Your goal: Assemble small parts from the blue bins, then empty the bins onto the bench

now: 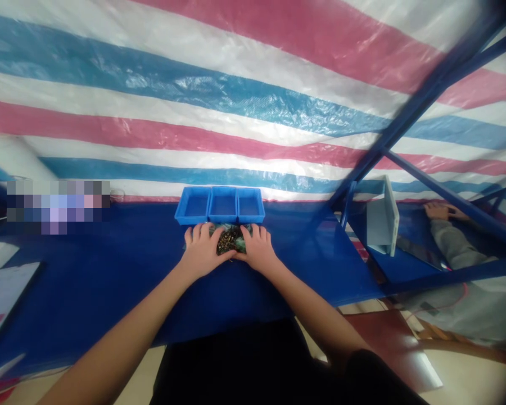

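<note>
Between my hands lies a dark greenish plastic bag (225,240) on the blue tabletop, with many small dark and gold-coloured pieces showing in its middle. My left hand (201,250) is curled over the bag's left side, thumb stretched toward the middle. Over the right side, my right hand (258,247) grips in the same way, and the two thumbs nearly meet at the near edge. What the small pieces are is too blurred to tell. Directly behind the bag stand three joined blue bins (223,205), with nothing visible inside.
A striped plastic sheet (194,101) hangs behind the blue table (122,281). At left lie a tablet-like device (8,298) and a blurred-out patch. On the right are a blue metal frame (383,147), a light grey panel (383,219) and another person's sleeve (457,242).
</note>
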Motion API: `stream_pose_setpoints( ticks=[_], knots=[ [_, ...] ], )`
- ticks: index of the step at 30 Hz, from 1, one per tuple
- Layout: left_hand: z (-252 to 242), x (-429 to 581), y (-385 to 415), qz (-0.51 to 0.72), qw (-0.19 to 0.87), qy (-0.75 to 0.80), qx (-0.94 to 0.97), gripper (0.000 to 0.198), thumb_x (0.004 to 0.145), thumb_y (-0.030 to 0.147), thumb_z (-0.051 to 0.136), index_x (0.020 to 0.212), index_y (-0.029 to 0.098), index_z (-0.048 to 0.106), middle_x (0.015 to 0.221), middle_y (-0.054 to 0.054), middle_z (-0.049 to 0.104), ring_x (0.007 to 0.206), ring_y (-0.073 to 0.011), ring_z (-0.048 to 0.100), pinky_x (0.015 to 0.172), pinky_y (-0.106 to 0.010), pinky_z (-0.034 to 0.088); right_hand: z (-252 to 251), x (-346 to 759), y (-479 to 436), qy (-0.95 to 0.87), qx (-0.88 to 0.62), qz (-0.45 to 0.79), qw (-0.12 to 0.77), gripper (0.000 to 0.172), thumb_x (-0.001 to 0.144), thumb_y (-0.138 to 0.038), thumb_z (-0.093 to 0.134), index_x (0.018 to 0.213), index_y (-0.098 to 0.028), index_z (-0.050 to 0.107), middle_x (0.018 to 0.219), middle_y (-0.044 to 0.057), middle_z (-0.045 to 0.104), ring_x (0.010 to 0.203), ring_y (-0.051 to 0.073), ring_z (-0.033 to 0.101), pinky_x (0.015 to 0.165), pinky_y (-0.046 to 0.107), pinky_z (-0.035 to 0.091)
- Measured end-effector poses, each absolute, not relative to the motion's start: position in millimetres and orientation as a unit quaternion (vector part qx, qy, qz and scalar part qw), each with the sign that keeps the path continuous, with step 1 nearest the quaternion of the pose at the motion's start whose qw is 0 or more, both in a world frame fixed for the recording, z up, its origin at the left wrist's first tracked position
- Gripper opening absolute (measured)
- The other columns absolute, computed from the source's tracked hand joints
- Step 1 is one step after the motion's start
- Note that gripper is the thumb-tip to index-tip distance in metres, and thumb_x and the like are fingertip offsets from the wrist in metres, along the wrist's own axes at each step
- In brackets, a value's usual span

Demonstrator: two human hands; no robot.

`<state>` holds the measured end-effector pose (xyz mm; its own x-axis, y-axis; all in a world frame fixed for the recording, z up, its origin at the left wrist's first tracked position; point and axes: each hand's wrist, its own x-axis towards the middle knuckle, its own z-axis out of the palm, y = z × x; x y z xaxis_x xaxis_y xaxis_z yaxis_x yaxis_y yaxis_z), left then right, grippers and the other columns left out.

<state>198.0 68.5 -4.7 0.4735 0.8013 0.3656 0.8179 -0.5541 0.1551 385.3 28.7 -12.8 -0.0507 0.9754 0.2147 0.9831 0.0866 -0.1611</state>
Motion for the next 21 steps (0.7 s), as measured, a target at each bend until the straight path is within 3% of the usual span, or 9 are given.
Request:
stream_pose_setpoints(
  ticks=[3, 5, 9, 14, 21],
  knots=[
    [6, 214, 82, -0.239, 0.03, -0.476, -0.846, 0.051, 0.082, 0.063, 0.053, 0.108, 0.021, 0.063, 0.12, -0.016, 0.054, 0.113, -0.036, 0.046, 0.095, -0.052, 0.032, -12, 380, 33, -0.705, -0.694, -0.027, 0.142, 0.094, 0.068, -0.078, 0.06, 0.138, -0.017, 0.046, 0.124, 0.022, 0.047, 0.107, 0.037, 0.043, 0.09, 0.049, 0.035],
    [9, 226, 89, -0.269, 0.012, -0.478, -0.836, 0.035, 0.089, 0.052, 0.048, 0.091, 0.02, 0.063, 0.099, -0.012, 0.06, 0.097, -0.029, 0.053, 0.085, -0.043, 0.037, -12, 379, 34, -0.698, -0.701, -0.034, 0.143, 0.096, 0.065, -0.08, 0.061, 0.135, -0.017, 0.048, 0.121, 0.021, 0.048, 0.104, 0.035, 0.044, 0.088, 0.048, 0.035],
    [2, 235, 96, -0.325, -0.027, -0.45, -0.831, 0.034, 0.093, 0.035, 0.043, 0.064, 0.019, 0.05, 0.066, -0.004, 0.053, 0.069, -0.0184, 0.05, 0.069, -0.032, 0.037, -6, 382, 35, -0.703, -0.697, -0.031, 0.142, 0.094, 0.062, -0.082, 0.061, 0.13, -0.018, 0.051, 0.115, 0.019, 0.049, 0.102, 0.034, 0.045, 0.087, 0.045, 0.036],
    [-11, 223, 95, -0.386, -0.125, -0.437, -0.803, 0.041, 0.092, 0.033, 0.046, 0.055, 0.019, 0.037, 0.052, 0.003, 0.04, 0.052, -0.0118, 0.039, 0.055, -0.027, 0.029, 11, 385, 45, -0.726, -0.678, -0.017, 0.114, 0.075, 0.066, -0.079, 0.06, 0.108, -0.016, 0.059, 0.1, 0.015, 0.054, 0.095, 0.031, 0.048, 0.083, 0.042, 0.037],
    [-9, 221, 90, -0.377, -0.189, -0.425, -0.801, 0.039, 0.092, 0.034, 0.046, 0.057, 0.019, 0.037, 0.054, 0.004, 0.041, 0.053, -0.0102, 0.039, 0.055, -0.025, 0.03, 8, 393, 53, -0.726, -0.663, 0.046, 0.174, 0.043, 0.08, -0.062, 0.06, 0.104, -0.025, 0.062, 0.101, 0.008, 0.058, 0.099, 0.028, 0.045, 0.086, 0.041, 0.034]
  ],
)
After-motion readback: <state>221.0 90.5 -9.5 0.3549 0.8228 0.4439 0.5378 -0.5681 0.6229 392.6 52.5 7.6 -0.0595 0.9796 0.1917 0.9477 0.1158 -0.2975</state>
